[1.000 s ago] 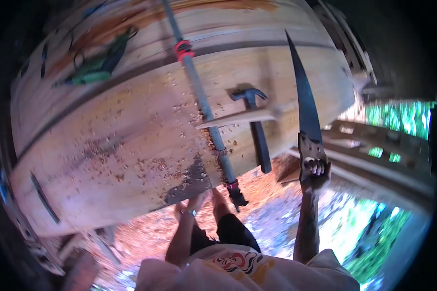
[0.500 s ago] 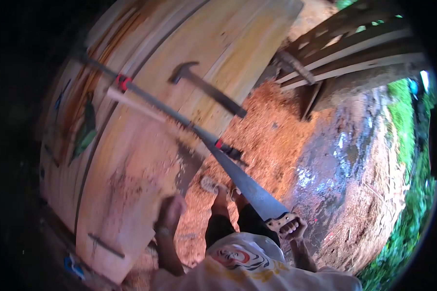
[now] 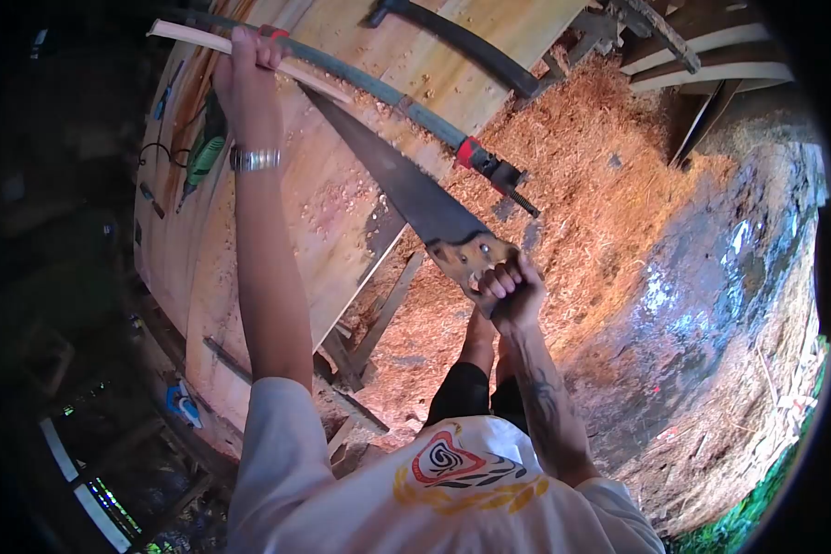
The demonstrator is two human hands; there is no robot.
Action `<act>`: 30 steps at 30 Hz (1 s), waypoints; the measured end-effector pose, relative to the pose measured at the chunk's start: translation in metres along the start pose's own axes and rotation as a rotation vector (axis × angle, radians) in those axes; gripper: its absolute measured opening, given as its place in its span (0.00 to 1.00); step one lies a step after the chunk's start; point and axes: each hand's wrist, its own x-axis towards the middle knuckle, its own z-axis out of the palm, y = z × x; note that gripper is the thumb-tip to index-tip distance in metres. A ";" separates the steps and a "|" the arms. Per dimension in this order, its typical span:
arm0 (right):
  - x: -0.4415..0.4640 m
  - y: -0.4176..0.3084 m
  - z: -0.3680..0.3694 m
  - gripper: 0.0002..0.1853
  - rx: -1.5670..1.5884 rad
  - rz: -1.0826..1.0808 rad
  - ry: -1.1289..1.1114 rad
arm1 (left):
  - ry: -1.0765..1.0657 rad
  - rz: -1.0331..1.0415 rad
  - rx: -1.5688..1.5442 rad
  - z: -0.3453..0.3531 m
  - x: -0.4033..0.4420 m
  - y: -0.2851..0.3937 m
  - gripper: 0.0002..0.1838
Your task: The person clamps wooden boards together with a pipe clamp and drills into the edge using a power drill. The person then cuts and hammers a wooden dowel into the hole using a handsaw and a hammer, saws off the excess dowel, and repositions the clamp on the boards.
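My left hand point(image 3: 249, 69) is closed around a thin pale wooden strip point(image 3: 194, 35) that lies across the wooden table point(image 3: 277, 222). My right hand point(image 3: 512, 291) grips the wooden handle of a handsaw point(image 3: 406, 185). The saw blade slants up and left, its far end by the strip near my left hand; whether it touches the wood I cannot tell. Just beyond the strip runs a long bar clamp point(image 3: 379, 92) with red parts, its screw end past the table edge. A hammer point(image 3: 462, 42) lies farther back on the boards.
A green power tool point(image 3: 208, 152) with a dark cord rests left of my left forearm. Near the table's lower edge lie a dark bar point(image 3: 226, 358) and a blue-and-white object point(image 3: 183, 406). Wood shavings point(image 3: 582, 166) cover the ground. Timber pieces point(image 3: 711, 65) stand at upper right.
My left hand has moved from the table's near edge up onto the strip and closed on it. The saw and my right hand now appear higher and farther left, and the camera view has shifted.
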 end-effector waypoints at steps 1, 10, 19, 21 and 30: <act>-0.007 0.000 0.003 0.20 0.040 0.001 0.037 | 0.014 -0.006 0.012 0.004 0.000 -0.001 0.18; -0.021 0.004 0.063 0.16 0.091 0.073 0.433 | 0.034 0.052 0.099 0.013 0.010 -0.012 0.28; -0.053 -0.013 0.036 0.15 -0.023 -0.089 0.504 | -0.008 0.065 0.100 0.009 0.018 -0.014 0.28; -0.040 -0.013 0.040 0.17 -0.067 0.007 0.471 | -0.011 0.078 0.107 0.012 0.016 -0.013 0.28; -0.043 -0.021 0.035 0.12 -0.020 0.025 0.443 | 0.043 0.090 0.151 0.017 0.010 -0.012 0.28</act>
